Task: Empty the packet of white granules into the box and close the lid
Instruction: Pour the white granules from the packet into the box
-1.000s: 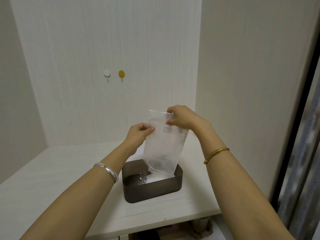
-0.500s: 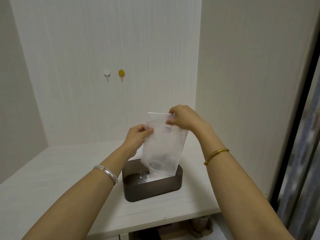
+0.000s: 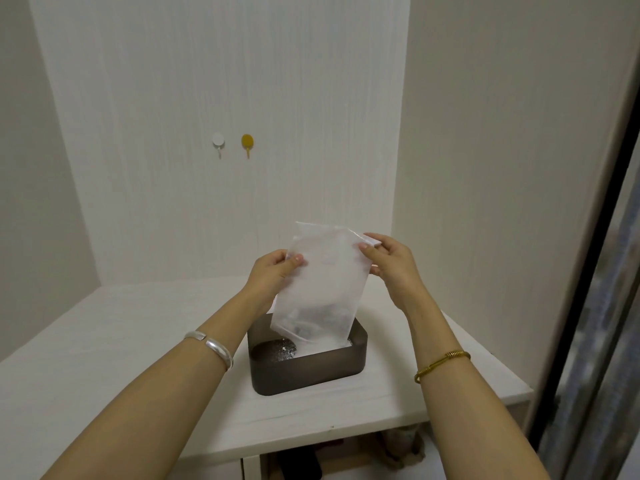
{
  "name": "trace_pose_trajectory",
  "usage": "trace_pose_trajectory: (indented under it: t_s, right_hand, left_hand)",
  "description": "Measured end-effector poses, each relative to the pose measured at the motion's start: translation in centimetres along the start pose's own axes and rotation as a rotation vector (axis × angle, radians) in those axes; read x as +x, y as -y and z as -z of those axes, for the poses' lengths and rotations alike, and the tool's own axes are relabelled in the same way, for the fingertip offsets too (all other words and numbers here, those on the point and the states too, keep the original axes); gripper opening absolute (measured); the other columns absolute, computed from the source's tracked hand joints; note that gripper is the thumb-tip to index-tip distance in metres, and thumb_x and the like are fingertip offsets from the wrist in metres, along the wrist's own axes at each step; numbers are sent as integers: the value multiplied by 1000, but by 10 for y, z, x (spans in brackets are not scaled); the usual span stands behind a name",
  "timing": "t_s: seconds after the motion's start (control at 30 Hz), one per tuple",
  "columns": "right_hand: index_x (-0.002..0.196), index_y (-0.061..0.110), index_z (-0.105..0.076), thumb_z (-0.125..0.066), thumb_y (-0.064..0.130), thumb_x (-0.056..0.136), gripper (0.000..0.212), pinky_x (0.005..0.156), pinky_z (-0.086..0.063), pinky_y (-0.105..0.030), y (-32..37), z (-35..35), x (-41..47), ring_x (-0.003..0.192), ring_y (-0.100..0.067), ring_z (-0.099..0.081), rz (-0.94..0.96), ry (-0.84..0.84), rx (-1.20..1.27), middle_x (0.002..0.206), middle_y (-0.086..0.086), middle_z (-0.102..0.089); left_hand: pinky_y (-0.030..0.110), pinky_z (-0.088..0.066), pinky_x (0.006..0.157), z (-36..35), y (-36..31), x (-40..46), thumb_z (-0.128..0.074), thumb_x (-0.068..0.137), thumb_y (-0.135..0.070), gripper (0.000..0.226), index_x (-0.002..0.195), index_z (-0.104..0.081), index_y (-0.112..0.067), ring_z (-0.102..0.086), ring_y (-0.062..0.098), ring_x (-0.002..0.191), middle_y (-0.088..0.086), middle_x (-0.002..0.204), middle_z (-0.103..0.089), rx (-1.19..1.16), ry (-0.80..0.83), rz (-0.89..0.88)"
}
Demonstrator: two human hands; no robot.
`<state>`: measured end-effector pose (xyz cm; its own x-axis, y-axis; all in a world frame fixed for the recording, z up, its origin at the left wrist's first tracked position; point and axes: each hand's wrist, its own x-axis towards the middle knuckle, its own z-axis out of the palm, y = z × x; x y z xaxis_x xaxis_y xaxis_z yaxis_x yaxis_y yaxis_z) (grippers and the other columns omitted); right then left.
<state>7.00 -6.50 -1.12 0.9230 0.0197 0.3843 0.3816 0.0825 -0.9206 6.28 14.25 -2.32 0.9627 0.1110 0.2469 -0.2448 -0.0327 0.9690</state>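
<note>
A translucent white packet (image 3: pixel 322 282) hangs upside down over a dark brown open box (image 3: pixel 308 372) on the white shelf. My left hand (image 3: pixel 273 275) pinches the packet's left edge. My right hand (image 3: pixel 389 261) pinches its upper right corner. The packet's lower, open end dips into the box. White granules (image 3: pixel 332 346) lie heaped in the right part of the box, and a few are scattered on its dark floor. No lid is in view.
The white shelf (image 3: pixel 138 341) sits in an alcove with walls behind, left and right. Two small hooks, one white (image 3: pixel 218 142) and one yellow (image 3: pixel 247 143), hang on the back wall. A dark frame (image 3: pixel 588 271) runs down the right. Clutter shows below the shelf's front edge.
My right hand has shifted from the packet's top middle out to its right corner, and the packet now hangs more upright over the box.
</note>
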Motion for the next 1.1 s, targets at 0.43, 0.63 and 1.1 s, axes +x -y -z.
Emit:
trace_pose_trajectory:
  t_s: [0.43, 0.63, 1.1]
  right_hand:
    - [87, 10, -68, -67, 7, 82, 6, 78, -54, -33, 5, -14, 3, 79, -19, -65, -6, -24, 95, 80, -2, -69]
    - [95, 3, -68, -66, 8, 83, 13, 75, -52, -32, 8, -16, 4, 81, -21, -63, -11, -14, 106, 84, -6, -68]
    - [74, 5, -65, -67, 5, 83, 9, 70, -54, -26, 7, -23, 5, 73, -19, -64, -64, -9, 0, 76, -4, -67]
  left_hand:
    - [33, -46, 78, 9, 8, -2, -58, 89, -19, 14, 80, -67, -14, -57, 17, 79, 1, 87, -66, -74, -17, 23]
    - [28, -47, 72, 10, 8, -3, -57, 90, -18, 15, 79, -67, -14, -57, 17, 77, 3, 87, -64, -113, -18, 33]
    - [25, -49, 69, 12, 6, -7, -58, 90, -19, 15, 79, -67, -14, -58, 15, 77, 1, 87, -64, -144, -25, 46]
